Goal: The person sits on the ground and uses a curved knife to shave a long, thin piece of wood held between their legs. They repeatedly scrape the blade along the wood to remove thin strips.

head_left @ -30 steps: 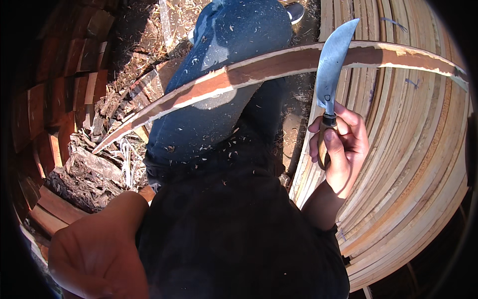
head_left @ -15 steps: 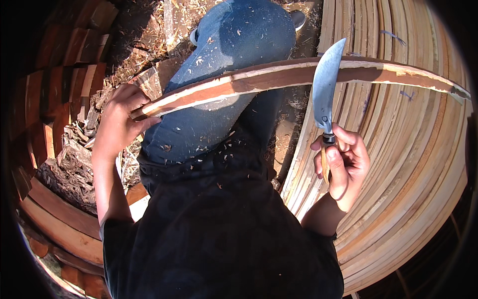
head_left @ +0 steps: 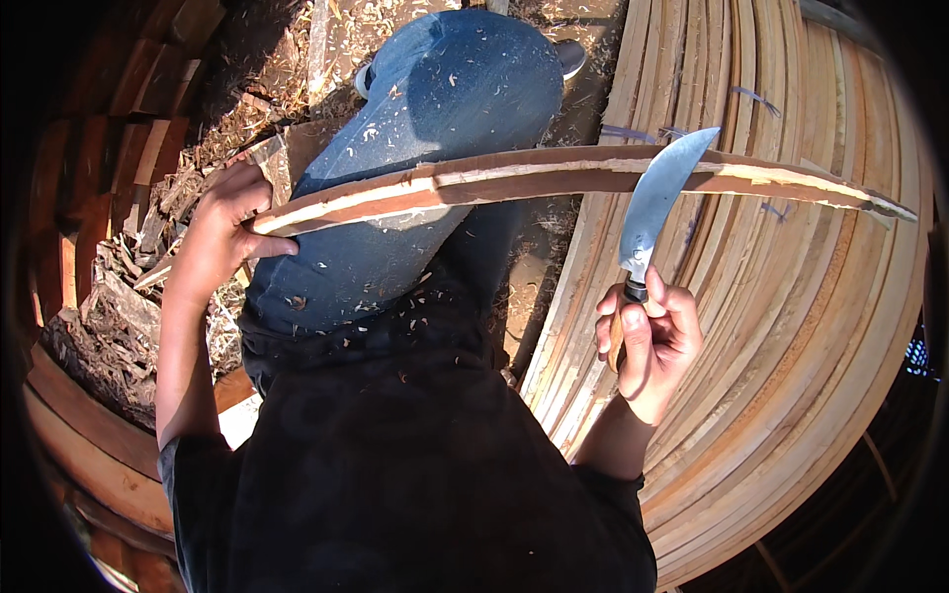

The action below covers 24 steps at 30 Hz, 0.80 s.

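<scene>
My left hand [head_left: 225,225] is closed round the near-left end of a long wooden strip [head_left: 395,195]. The strip has brown faces and a pale, ragged edge, and it lies across my thigh and out over the stacked wood at the right. In my right hand [head_left: 654,336] is a knife [head_left: 652,203] with a wide curved blade and a wooden handle, held blade up. The blade overlaps the strip in view; I cannot tell whether they touch. Wood shavings dot my jeans [head_left: 366,237].
A broad stack of long pale wood strips [head_left: 771,326] fills the right side, marked with purple lines. Reddish cut boards [head_left: 119,198] are piled at the left. Bark scraps and shavings [head_left: 119,316] cover the ground beside my left arm.
The knife's blade has tilted to the right and sits lower across the strip. The strip has turned slightly, its far end lower in view. The whole view has shifted a little.
</scene>
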{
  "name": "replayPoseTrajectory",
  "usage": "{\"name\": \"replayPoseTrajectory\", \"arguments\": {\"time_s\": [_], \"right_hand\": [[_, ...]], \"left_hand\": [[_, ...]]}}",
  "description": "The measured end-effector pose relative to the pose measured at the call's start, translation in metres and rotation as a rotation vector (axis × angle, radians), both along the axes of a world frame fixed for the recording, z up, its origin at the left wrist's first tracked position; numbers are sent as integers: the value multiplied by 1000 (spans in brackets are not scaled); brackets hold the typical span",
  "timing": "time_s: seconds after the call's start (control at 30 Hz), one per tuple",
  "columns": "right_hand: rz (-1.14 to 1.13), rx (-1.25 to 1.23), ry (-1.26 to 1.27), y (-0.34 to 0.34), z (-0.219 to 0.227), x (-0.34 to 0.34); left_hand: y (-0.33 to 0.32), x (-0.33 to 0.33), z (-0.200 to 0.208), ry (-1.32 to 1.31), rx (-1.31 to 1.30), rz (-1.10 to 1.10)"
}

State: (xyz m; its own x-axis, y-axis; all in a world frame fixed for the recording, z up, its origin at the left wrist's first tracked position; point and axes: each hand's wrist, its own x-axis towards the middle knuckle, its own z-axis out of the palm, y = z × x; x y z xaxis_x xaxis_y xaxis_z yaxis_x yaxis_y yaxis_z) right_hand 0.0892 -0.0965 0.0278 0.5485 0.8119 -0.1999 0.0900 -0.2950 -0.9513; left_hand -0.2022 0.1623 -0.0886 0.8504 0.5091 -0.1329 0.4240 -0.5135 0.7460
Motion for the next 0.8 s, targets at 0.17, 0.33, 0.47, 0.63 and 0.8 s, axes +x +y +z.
{"name": "replayPoseTrajectory", "arguments": {"time_s": [0.17, 0.33, 0.47, 0.63, 0.8], "right_hand": [[-253, 377, 174, 12, 9, 8], [-10, 14, 49, 10, -4, 1], [-17, 89, 43, 10, -8, -1], [-96, 282, 84, 7, -17, 4], [25, 79, -42, 8, -12, 3]], "left_hand": [[-1, -5, -11, -31, -136, 66], [-10, -11, -21, -60, -291, 156], [-6, -13, -23, -92, -314, 124], [-7, -11, -19, -56, -307, 139], [-12, -13, -24, -76, -328, 168]]}}
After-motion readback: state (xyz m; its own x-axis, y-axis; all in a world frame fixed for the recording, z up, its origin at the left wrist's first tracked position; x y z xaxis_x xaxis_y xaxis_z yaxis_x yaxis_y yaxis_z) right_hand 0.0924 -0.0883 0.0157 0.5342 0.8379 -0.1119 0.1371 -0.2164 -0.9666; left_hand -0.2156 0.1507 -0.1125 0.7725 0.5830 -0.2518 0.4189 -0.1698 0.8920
